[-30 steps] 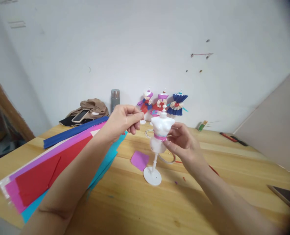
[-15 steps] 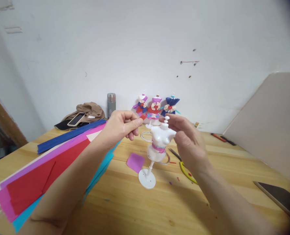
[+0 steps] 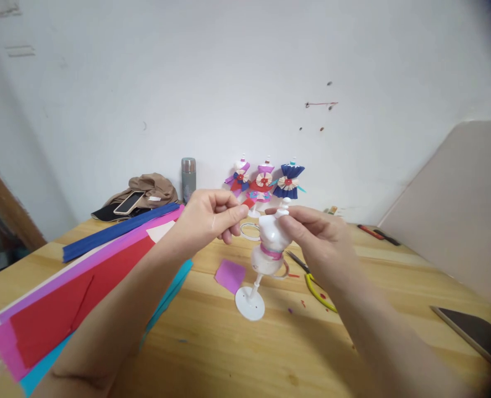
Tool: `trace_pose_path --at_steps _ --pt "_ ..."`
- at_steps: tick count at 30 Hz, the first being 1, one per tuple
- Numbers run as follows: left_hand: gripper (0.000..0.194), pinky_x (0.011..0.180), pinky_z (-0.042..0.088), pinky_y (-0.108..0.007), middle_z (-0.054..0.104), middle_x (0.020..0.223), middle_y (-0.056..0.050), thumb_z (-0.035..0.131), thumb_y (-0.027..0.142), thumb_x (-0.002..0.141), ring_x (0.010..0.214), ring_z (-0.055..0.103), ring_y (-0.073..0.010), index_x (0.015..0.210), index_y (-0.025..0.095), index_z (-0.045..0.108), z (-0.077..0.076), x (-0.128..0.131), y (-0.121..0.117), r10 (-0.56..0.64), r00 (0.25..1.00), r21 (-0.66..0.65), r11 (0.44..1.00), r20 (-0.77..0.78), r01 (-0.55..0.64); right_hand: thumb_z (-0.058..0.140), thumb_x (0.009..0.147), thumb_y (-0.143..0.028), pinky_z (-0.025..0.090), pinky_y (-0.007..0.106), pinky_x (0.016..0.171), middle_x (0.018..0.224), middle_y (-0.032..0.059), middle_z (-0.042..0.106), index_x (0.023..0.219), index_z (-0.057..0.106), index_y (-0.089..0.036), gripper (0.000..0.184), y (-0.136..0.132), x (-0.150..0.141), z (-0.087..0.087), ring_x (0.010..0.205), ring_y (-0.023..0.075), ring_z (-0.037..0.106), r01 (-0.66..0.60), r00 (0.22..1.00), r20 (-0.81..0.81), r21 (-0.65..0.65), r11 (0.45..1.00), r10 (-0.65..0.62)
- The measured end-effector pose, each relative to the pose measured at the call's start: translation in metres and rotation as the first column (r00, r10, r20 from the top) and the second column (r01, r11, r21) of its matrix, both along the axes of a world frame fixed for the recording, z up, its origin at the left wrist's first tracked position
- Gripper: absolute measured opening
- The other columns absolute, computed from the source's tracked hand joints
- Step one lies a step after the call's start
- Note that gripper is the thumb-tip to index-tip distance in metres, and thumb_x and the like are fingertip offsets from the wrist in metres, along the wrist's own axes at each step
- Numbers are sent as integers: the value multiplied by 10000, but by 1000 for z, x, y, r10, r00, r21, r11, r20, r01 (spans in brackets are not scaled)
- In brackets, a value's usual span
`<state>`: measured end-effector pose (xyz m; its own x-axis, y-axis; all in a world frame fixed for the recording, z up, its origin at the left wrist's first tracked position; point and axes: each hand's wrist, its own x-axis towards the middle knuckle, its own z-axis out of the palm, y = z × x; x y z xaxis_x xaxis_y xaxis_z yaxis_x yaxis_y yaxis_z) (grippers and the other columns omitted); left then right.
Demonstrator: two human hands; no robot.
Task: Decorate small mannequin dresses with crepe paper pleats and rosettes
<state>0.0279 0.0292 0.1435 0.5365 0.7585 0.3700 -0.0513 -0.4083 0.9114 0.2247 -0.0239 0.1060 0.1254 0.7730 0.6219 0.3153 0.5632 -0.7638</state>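
Observation:
A small red piece of crepe paper (image 3: 249,203) is pinched between the thumb and fingers of my left hand (image 3: 218,215). Just right of it, my right hand (image 3: 314,229) closes around the shoulder of a white miniature dress form (image 3: 272,231), thumb in front, fingers partly hidden behind. The dress form stands on a round white base, tilted slightly, with a pink band round its waist. Beside the base lies a purple paper square (image 3: 230,276). Yellow-handled scissors (image 3: 318,293) rest under my right wrist, and a roll of tape (image 3: 250,231) sits behind the form.
Sheets of coloured crepe paper (image 3: 67,293) spread across the left side. At the wall stand several things: a grey flask (image 3: 188,182) and three dressed forms (image 3: 289,179). A phone (image 3: 129,203) lies on brown cloth (image 3: 158,187); a dark tablet-like device (image 3: 473,334) lies right.
My right hand has moved left and taken hold of the dress form's shoulder. My left hand has shifted slightly right with the red paper.

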Motion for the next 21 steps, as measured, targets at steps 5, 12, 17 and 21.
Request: trace_pose_path --at_steps 5,12,17,21 --pt "234 434 450 -140 634 548 7 695 248 813 436 557 -52 626 132 614 0 2 -2 4 1000 -1 1000 -21 -4 683 894 -386 514 312 607 699 11 717 786 773 -257 190 2 -1 0 669 193 658 85 992 90 58 995 -90" --pt "251 441 444 -157 640 564 1 699 278 814 432 557 -59 629 135 608 0 1 -5 10 998 -2 1000 -56 -10 696 902 -532 608 418 793 1013 49 807 925 800 -310 247 9 9 -9 946 268 746 -49 998 53 74 996 45" --pt "239 449 449 -155 621 553 9 711 266 802 448 558 -61 627 138 610 0 2 -12 -39 997 -20 999 -64 38 690 915 -512 621 420 790 1175 87 774 1224 708 -303 373 3 5 -9 1037 281 740 -71 996 55 107 992 65" --pt "223 455 451 -141 607 548 13 715 223 787 468 544 -54 611 140 605 0 4 -18 -62 995 -32 998 -74 60 671 945 -352 596 422 827 1175 80 736 1204 695 -304 265 -6 0 -6 1032 255 708 121 988 49 316 941 -143"
